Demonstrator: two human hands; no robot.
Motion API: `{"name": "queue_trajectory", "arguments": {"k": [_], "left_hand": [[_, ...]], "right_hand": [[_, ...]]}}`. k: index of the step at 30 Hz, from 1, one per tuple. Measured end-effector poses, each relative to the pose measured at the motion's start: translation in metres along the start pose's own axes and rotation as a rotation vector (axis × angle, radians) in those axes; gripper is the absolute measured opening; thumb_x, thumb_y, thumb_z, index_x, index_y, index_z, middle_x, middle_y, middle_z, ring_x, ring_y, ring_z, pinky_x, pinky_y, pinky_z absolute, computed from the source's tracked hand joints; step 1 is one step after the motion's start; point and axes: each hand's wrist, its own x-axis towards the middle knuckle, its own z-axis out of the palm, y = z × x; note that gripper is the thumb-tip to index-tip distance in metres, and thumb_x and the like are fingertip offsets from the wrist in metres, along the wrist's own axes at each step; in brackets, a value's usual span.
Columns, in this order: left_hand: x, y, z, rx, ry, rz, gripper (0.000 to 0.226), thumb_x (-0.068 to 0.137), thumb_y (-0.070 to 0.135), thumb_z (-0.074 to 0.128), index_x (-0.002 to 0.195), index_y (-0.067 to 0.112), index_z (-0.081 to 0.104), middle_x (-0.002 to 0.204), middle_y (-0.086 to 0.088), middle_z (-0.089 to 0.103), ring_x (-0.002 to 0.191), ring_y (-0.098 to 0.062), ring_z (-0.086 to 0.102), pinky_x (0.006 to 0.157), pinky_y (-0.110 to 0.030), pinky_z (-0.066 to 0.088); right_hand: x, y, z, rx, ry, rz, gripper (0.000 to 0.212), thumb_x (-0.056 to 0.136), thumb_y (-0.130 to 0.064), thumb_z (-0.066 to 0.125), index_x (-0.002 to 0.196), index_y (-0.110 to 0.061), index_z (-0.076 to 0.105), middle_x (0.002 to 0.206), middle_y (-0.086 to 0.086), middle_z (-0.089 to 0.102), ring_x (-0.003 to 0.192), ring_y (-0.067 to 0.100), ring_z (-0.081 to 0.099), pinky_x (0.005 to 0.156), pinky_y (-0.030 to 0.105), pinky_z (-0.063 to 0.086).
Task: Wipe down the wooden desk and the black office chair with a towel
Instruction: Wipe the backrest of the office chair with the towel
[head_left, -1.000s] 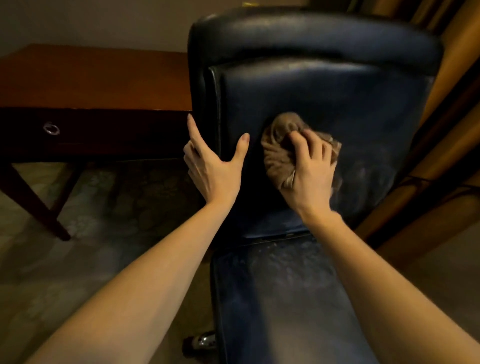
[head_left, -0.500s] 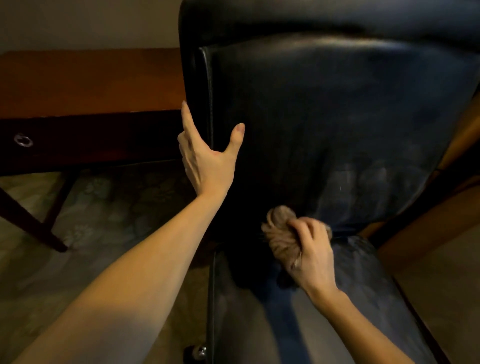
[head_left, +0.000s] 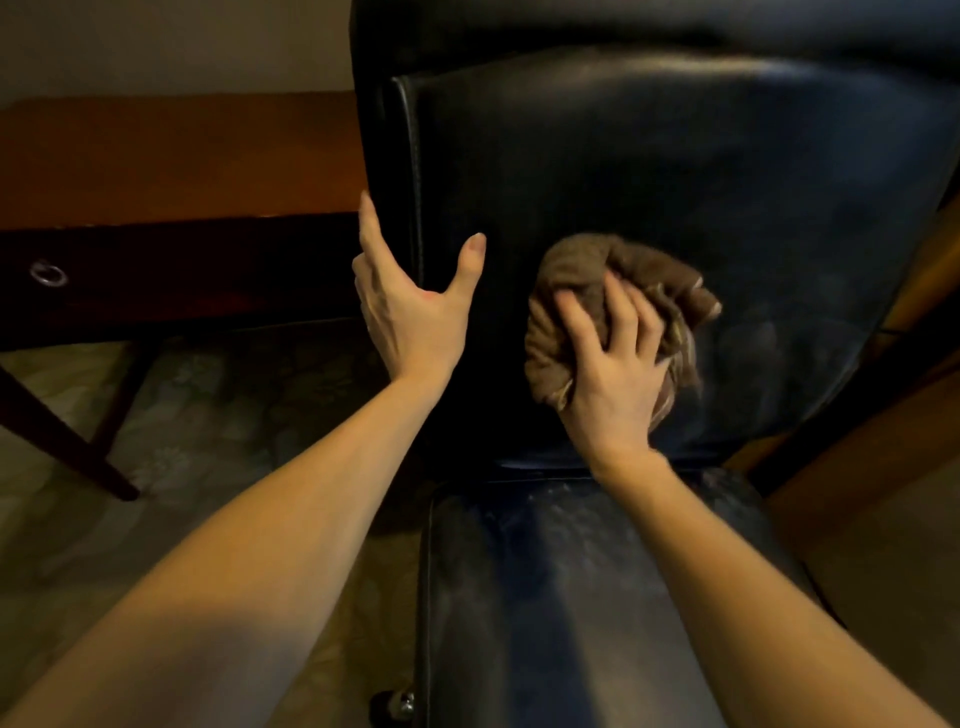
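The chair (head_left: 675, 182) walls off the front; open carpet (head_left: 208, 415) lies left, bounded by the desk (head_left: 182, 156).

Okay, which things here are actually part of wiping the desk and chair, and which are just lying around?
Part of the job:
towel, bunched in the right hand against the black office chair
left hand, resting on the chair's side edge
wooden desk

Just around:
ring pull on the drawer
patterned carpet

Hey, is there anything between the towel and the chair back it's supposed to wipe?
Nothing visible. The right hand presses the towel straight onto the backrest. The left hand rests on the backrest's left edge, beside the towel, not under it.
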Motion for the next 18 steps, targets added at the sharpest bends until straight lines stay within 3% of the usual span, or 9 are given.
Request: {"name": "queue_trajectory", "arguments": {"k": [4,9,12,14,18], "left_hand": [[0.002,-0.003,0.004,-0.004,0.004,0.01,0.103,0.083,0.074,0.064,0.163,0.03,0.015,0.162,-0.001,0.033,0.146,-0.023,0.033,0.115,-0.043,0.034],[-0.001,0.004,0.01,-0.009,-0.016,0.024,0.103,0.084,0.073,0.063,0.163,0.028,0.016,0.162,-0.002,0.033,0.147,-0.024,0.032,0.109,-0.033,0.029],[0.0,0.009,0.013,-0.002,-0.04,0.019,0.102,0.085,0.074,0.062,0.163,0.029,0.013,0.163,-0.004,0.031,0.148,-0.027,0.031,0.111,-0.041,0.032],[0.001,0.011,0.013,-0.013,-0.064,0.013,0.102,0.085,0.073,0.062,0.163,0.031,0.012,0.162,-0.004,0.032,0.148,-0.028,0.031,0.112,-0.045,0.034],[0.001,0.011,0.011,-0.018,-0.091,0.001,0.102,0.085,0.074,0.063,0.163,0.033,0.012,0.161,-0.006,0.033,0.148,-0.029,0.03,0.11,-0.048,0.037]], "right_hand": [[-0.049,0.013,0.024,-0.027,-0.027,-0.099,0.053,0.087,-0.035,0.056,0.139,-0.032,0.045,0.15,0.01,0.033,0.132,0.032,0.036,0.073,0.056,0.053],[-0.091,0.037,0.012,-0.104,-0.225,-0.253,0.049,0.086,-0.036,0.049,0.134,-0.029,0.048,0.137,0.014,0.042,0.119,0.037,0.044,0.07,0.055,0.052],[-0.085,0.044,-0.016,-0.064,-0.314,-0.287,0.038,0.086,-0.032,0.053,0.123,-0.026,0.057,0.124,0.013,0.056,0.103,0.042,0.059,0.072,0.051,0.051],[-0.062,0.043,-0.041,-0.019,-0.258,-0.257,0.035,0.088,-0.03,0.057,0.122,-0.025,0.061,0.12,0.013,0.062,0.104,0.04,0.059,0.078,0.053,0.051],[0.015,0.027,-0.091,0.013,0.07,-0.157,0.037,0.088,-0.021,0.076,0.123,-0.021,0.066,0.126,0.017,0.06,0.114,0.041,0.053,0.088,0.058,0.047]]}}
